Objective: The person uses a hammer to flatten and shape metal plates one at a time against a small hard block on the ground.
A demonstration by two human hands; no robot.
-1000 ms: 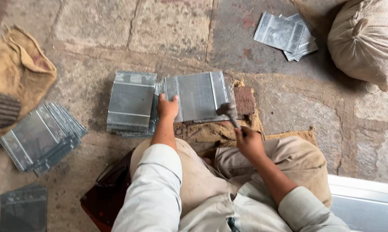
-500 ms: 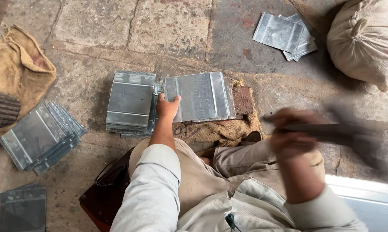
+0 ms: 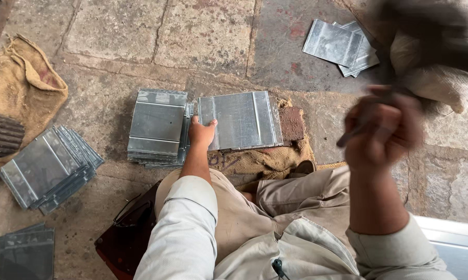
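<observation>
Galvanised sheet metal is what we have under our left hand (image 3: 202,132): a thin grey metal sheet (image 3: 242,120) with folded ribs near its two side edges, lying flat on a burlap pad (image 3: 254,161) over a reddish brick block (image 3: 292,123) on the stone floor (image 3: 208,36). Our left hand presses on the sheet's near left corner, fingers spread flat on top and thumb at the edge, pinning it rather than gripping it. Our right hand (image 3: 381,129) is raised to the right, closed in a fist around the handle of a tool (image 3: 356,134); motion blur hides the tool's head, so we cannot tell what kind it is. We judge the sheet to be light and stiff across the ribs, but springy in the flat middle, and likely to slide on the burlap if not held down. Its cut edges look sharp, so the safe hold is flat on the face or along a folded rib, not across a raw edge. Just left of it, touching, stands a neat stack of sheets (image 3: 157,127). Farther left a fanned pile of sheets (image 3: 50,168) lies beside a burlap sack (image 3: 21,88). A few loose sheets (image 3: 340,46) lie far right near a filled sack (image 3: 441,78).
</observation>
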